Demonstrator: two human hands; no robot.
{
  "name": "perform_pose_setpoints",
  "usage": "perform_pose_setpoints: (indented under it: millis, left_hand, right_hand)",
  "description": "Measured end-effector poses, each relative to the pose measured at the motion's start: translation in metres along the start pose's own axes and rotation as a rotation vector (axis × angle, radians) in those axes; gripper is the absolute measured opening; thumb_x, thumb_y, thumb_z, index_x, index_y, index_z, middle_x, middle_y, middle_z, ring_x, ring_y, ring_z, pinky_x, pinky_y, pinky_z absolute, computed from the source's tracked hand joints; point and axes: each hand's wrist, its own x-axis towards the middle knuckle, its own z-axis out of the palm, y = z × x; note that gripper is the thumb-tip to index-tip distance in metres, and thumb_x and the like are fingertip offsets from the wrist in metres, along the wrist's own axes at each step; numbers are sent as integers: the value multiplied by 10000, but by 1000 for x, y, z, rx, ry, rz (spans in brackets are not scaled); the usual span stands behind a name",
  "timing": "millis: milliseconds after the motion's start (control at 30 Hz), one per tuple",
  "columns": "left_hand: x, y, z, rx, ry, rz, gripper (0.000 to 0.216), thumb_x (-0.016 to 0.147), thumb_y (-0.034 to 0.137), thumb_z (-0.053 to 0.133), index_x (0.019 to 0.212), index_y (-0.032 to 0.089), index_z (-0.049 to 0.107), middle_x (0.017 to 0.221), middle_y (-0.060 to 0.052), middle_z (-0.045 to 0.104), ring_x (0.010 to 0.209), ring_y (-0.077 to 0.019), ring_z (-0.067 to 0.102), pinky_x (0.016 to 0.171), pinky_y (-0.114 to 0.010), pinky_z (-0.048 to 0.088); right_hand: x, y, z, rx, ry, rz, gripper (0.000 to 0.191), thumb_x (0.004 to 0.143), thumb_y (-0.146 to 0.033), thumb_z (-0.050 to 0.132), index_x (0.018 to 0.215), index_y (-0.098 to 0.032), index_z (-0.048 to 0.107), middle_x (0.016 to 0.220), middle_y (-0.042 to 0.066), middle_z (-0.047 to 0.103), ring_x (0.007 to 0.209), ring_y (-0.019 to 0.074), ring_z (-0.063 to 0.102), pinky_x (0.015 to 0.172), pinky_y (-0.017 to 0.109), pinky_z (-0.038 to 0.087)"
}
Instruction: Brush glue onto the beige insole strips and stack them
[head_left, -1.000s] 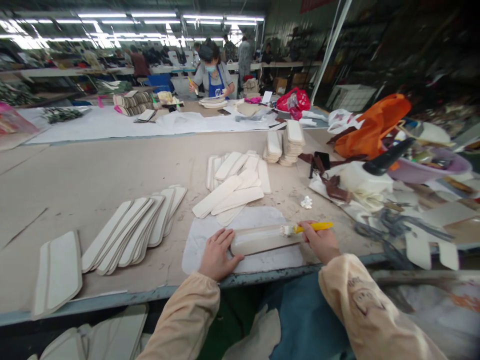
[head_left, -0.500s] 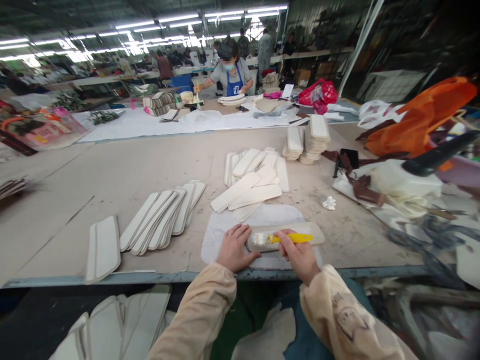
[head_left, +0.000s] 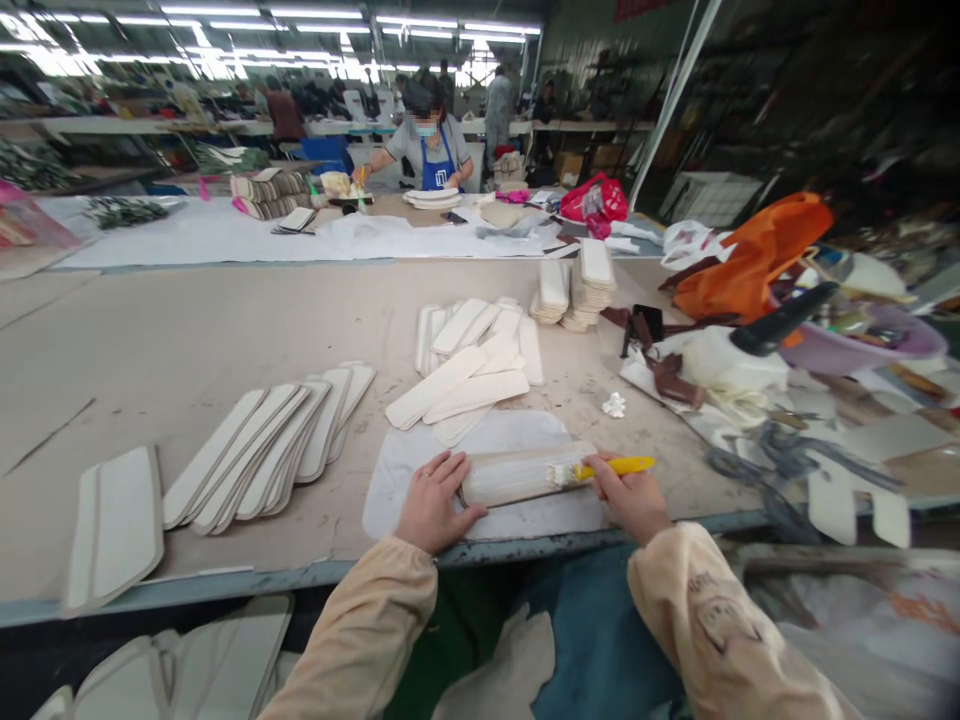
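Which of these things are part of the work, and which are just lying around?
Part of the work:
- yellow brush, in the right hand
- pale panel being brushed, left hand at its end
- white sheet beneath
- fanned panels, probably; similar shape

Apparently just lying around:
- orange cloth
- purple basin
- red bag

I see the sleeved forearms (head_left: 367, 625) slanting in from the frame's bottom edge: left hand (head_left: 435, 503) palm down below centre, thumb (head_left: 472, 516) spread; right hand (head_left: 628, 495) farther right, fingers (head_left: 604, 474) curled closed.
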Motion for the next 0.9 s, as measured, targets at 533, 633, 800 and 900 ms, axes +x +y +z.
perform_pose_setpoints:
  millis: [533,633,800,900]
  left_hand:
    - [0,-1,0,-14,6,1,675,724,508,732,1313,218,577,1391,-112,562,1309,-354,465,1048,-534,411]
    - [0,-1,0,-6,2,5,688,720,507,734,1322,219,568,1396,-114,557,1306,-357,468,1035,-536,420]
    - [-1,-1,1,12,3,2,690,723,536,724,1313,213,569,1398,-115,555,1308,-357,465,1032,-532,418]
    - [0,-1,1,12,-1,-1,689,721,533,725,1310,208,570,1397,-118,555,1307,-355,466,1037,-532,411]
  right_hand:
    - [-13,3,17,-781,136,-442,325,964,-343,395,933,-183,677,752,106,702,658,224,656,550,286,393]
    - [-25,-7,44,-834,83,-468,287,956,-272,423,855,-173,672,714,114,681,623,220,643,524,282,382]
    - [-53,-34,67,-534,-39,-714,284,979,-305,421,971,-201,685,846,93,730,761,193,683,684,273,498]
    - [-54,-34,60,-291,34,-724,291,981,-331,429,1059,-204,678,970,86,743,848,192,702,768,279,526]
